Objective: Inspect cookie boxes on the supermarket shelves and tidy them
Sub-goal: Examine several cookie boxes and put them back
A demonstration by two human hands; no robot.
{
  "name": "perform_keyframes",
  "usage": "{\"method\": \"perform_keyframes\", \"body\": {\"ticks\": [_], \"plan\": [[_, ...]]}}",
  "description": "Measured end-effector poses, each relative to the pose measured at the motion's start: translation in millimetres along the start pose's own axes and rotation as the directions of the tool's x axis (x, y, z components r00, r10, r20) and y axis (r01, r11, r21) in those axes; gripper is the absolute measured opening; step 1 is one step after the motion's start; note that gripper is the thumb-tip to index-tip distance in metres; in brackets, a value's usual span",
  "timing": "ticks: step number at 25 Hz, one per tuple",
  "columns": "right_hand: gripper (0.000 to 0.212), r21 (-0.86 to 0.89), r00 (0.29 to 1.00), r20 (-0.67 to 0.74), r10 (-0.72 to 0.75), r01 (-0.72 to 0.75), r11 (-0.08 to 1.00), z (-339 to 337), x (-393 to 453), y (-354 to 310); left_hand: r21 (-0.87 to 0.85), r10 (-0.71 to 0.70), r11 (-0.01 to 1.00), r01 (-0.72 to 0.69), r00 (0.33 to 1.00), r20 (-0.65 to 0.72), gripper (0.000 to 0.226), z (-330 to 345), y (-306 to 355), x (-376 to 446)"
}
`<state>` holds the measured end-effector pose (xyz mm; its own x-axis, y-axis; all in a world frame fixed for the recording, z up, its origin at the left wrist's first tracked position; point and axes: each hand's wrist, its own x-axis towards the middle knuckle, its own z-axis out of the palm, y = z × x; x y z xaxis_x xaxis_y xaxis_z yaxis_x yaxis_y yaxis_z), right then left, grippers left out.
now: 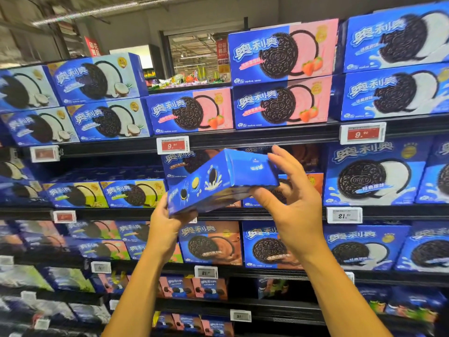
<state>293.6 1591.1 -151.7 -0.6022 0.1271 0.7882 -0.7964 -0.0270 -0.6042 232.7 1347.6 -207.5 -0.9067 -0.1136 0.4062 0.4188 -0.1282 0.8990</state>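
1. A blue cookie box [218, 181] is held up in the air by two bare hands in front of supermarket shelves packed with similar boxes.

2. The box is level with the second shelf [243, 211] from the top. A gap in that shelf's row lies directly behind it, between yellow-flavoured boxes [133, 192] to the left and a large white-cream box [374, 173] to the right.

3. The box's long axis is tilted, running from lower left to upper right. Its narrow side panel, printed with small cookies, is turned towards the camera, and a plain end flap is pointed up and to the right.

4. The lower-left end is gripped by the left hand [165, 222], its fingers curled under the box and its thumb on the near edge.

5. The upper-right end is held by the right hand [294, 200]: the thumb is pressed beneath the box, and the fingers are raised behind the end flap, spread rather than clenched.

6. Both hands are touching the box, so neither is nearer; the shelf gap lies beyond it, away from the person.

7. Judging from this, the box would need levelling and its printed front turned outward before being pushed back into the gap.
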Motion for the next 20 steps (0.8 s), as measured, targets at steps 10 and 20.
{"method": "perform_keyframes", "body": {"ticks": [10, 20], "plan": [[0.031, 0.107, 0.941, -0.227, 0.25, -0.231, 0.967, -19, 6, 13, -0.061, 0.141, 0.989, -0.136, 0.987, 0.075, 0.033, 1, 54, -19], [0.027, 0.175, 0.859, -0.199, 0.472, -0.443, 0.879, -33, -14, 25, -0.119, 0.013, 0.993, -0.01, 1.0, 0.026, 0.039, 20, 54, -19]]}}
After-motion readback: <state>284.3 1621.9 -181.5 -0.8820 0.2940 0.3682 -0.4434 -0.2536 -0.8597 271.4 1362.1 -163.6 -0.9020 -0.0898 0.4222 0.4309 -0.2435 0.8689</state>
